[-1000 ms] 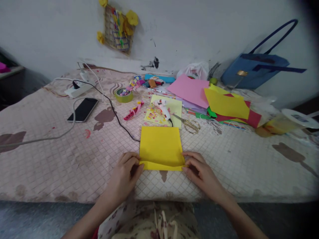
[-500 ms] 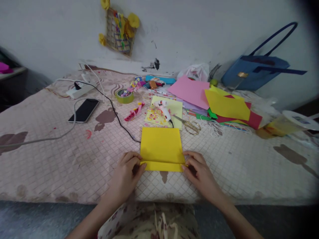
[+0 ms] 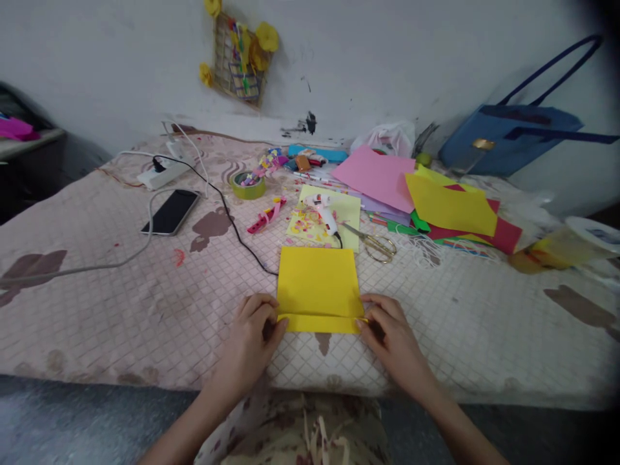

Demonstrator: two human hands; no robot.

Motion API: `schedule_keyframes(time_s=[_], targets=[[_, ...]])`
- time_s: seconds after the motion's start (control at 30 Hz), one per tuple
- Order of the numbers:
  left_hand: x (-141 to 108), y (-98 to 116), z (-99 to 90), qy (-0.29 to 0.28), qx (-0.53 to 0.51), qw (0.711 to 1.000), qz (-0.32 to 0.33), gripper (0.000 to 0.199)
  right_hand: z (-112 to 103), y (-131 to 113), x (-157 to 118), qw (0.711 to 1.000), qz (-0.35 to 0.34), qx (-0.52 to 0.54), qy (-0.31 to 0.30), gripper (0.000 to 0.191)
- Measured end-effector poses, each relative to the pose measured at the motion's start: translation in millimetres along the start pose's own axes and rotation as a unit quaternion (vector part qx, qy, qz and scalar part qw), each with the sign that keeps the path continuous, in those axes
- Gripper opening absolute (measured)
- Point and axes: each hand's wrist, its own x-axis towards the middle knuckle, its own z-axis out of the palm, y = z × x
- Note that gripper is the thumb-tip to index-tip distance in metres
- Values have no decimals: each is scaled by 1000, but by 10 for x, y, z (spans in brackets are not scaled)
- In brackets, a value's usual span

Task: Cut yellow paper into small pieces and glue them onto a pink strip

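A yellow sheet of paper (image 3: 318, 281) lies on the patterned cloth in front of me, with a narrow folded strip along its near edge. My left hand (image 3: 254, 329) pinches the left end of that strip between thumb and fingers. At the right end, my right hand (image 3: 392, 329) grips the strip the same way. Just beyond the sheet, a white glue gun (image 3: 325, 213) rests on a pale yellow paper (image 3: 349, 208) among small coloured bits. Gold-handled scissors (image 3: 378, 245) lie to its right.
Left: a phone (image 3: 172, 212), a power strip (image 3: 163, 173) and cables. Behind: green tape (image 3: 248, 187) and a pink clip-like object (image 3: 266, 216). Right: coloured papers (image 3: 450, 203), white string (image 3: 426, 248), a plastic tub (image 3: 557, 245) and a blue bag (image 3: 508, 142).
The whole view has shifted slightly, so things appear a little further right. Both hands keep their hold on the folded strip, with no clear movement of the paper.
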Motion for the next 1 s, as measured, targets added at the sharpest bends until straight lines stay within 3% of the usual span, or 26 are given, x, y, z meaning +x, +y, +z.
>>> schedule_keyframes(time_s=[0.17, 0.47, 1.0], targets=[[5, 10, -18, -18, -9, 1000, -19, 13, 11, 18, -7, 1000, -8, -8, 4, 15], [-15, -24, 69, 17, 31, 999, -16, 20, 12, 8, -10, 1000, -3, -10, 3, 16], [0, -24, 73, 23, 49, 998, -20, 22, 8, 48, -23, 1000, 14, -2, 0, 14]])
